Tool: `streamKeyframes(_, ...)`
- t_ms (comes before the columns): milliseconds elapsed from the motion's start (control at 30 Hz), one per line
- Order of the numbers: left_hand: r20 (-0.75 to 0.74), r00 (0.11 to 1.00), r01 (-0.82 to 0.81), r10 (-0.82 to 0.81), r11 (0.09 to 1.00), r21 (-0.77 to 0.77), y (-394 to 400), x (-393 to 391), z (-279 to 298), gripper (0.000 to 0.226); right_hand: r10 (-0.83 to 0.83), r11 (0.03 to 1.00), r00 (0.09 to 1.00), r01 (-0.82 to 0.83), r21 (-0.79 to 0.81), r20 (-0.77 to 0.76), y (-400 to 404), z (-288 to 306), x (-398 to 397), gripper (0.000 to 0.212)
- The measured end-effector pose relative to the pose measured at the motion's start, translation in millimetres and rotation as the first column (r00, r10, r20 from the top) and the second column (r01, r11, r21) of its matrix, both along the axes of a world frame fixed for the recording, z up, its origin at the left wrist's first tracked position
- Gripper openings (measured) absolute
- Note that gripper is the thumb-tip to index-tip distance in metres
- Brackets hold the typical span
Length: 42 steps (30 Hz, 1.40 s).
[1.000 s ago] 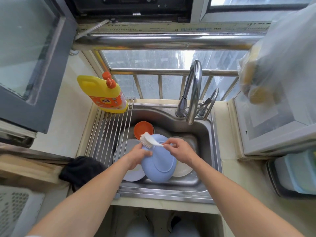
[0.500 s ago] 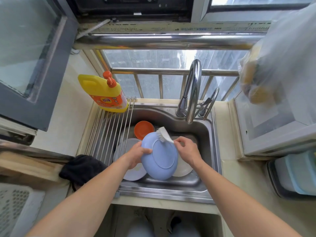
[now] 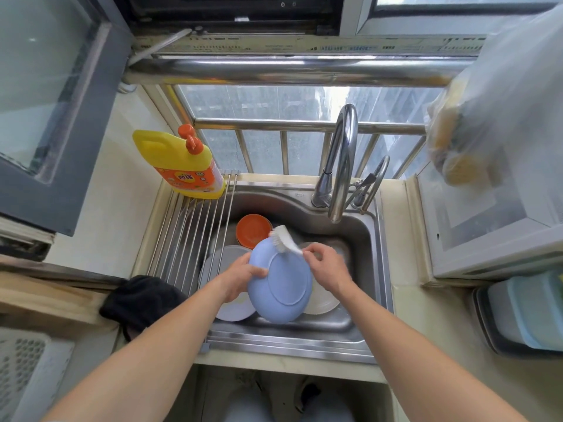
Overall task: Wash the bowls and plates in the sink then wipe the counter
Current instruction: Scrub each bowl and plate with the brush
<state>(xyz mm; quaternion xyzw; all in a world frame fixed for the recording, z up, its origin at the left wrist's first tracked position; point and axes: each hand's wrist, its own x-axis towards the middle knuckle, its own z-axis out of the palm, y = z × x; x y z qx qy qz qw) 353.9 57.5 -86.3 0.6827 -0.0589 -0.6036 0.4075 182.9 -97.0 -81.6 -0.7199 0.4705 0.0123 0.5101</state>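
Blue plate (image 3: 280, 284), tilted on edge over the sink (image 3: 370, 239), underside toward the person: left hand (image 3: 240, 277) grips its left rim, right hand (image 3: 327, 268) just right of it pinches the white brush (image 3: 283, 239), bristles at the plate's top rim.

The only label of any size is on the yellow detergent bottle (image 3: 179, 166), standing at about ten o'clock from the sink (image 3: 370, 239): an orange panel with white characters in a blue badge (too blurred to read). Small dark print runs along the pale window frame strip (image 3: 304, 45) at twelve o'clock, and a tiny mark sits on the sink rim beside the faucet (image 3: 342, 159); neither is legible.
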Motion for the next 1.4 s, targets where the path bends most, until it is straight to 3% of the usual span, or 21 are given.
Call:
streamKeyframes(67, -0.009, 1.000, -0.002, 0.002, 1.000, 0.001, 0.4, -0.7, -0.1, 0.047, -0.119, 0.987, 0.982, 0.101, -0.124, -0.148, -2.5, -3.1, -0.1, 0.017)
streamKeyframes(100, -0.016, 1.000, -0.010, 0.009, 1.000, -0.006, 0.2, -1.0, -1.0, 0.046, -0.121, 0.986, 0.982, 0.102, -0.133, -0.145, -1.5, -3.5, 0.7, 0.017)
streamKeyframes(200, -0.013, 0.998, -0.055, 0.054, 0.998, -0.014, -2.2, -1.1, -5.1, 0.046, 0.043, 0.996, 0.998, -0.046, 0.070, 0.043, 2.0, 4.7, 6.2, 0.014)
streamKeyframes(267, -0.018, 0.997, -0.072, 0.072, 0.997, -0.010, -0.8, 1.2, -5.1, 0.046, 0.103, 0.980, 0.992, -0.114, 0.163, 0.075, 3.4, 7.6, 7.5, 0.015)
streamKeyframes(400, -0.039, 0.998, -0.053, 0.052, 0.998, -0.032, 6.1, 7.8, -7.5, 0.051, -0.108, 0.993, 0.989, 0.103, -0.051, -0.102, -3.4, -6.4, 4.0, 0.017)
streamKeyframes(467, -0.066, 0.994, -0.086, 0.082, 0.995, -0.059, 6.4, 10.3, -9.3, 0.059, -0.159, 0.985, 0.982, 0.152, -0.078, -0.097, -1.6, -9.5, 2.4, 0.018)
streamKeyframes(600, -0.053, 0.969, -0.246, 0.243, 0.967, -0.060, -3.3, 6.1, -14.1, 0.041, -0.024, 0.992, 0.996, 0.013, 0.123, 0.090, 13.4, -0.9, 8.9, 0.015)
streamKeyframes(733, -0.056, 0.866, -0.500, 0.497, 0.863, -0.071, -12.4, 4.2, -21.5, 0.034, 0.033, 0.960, 0.987, -0.075, 0.268, 0.155, 17.5, -0.1, 0.9, 0.015)
streamKeyframes(833, -0.003, 0.816, -0.576, 0.578, 0.814, -0.070, -14.9, 8.1, -24.7, 0.030, 0.038, 0.937, 0.981, -0.101, 0.333, 0.189, 11.5, -5.9, -16.0, 0.017)
streamKeyframes(933, 0.042, 0.809, -0.583, 0.586, 0.809, -0.071, -13.0, 11.5, -24.7, 0.028, 0.067, 0.954, 0.989, -0.102, 0.282, 0.131, 4.1, -11.3, -35.2, 0.015)
streamKeyframes(1133, 0.031, 0.868, -0.492, 0.495, 0.867, -0.073, -2.7, 11.1, -23.3, 0.041, -0.046, 0.998, 0.993, 0.041, -0.052, -0.108, -5.7, -21.4, -41.2, 0.016)
streamKeyframes(1300, 0.009, 0.965, -0.260, 0.261, 0.963, -0.077, -0.7, 2.6, -19.6, 0.041, -0.095, 0.993, 0.995, 0.091, -0.078, -0.044, 5.7, -12.3, -9.3, 0.016)
streamKeyframes(1400, 0.045, 0.962, -0.269, 0.271, 0.962, -0.051, -0.2, 2.2, -16.9, 0.036, -0.031, 0.999, 0.999, 0.032, -0.015, 0.035, 16.1, -10.7, 1.0, 0.013)
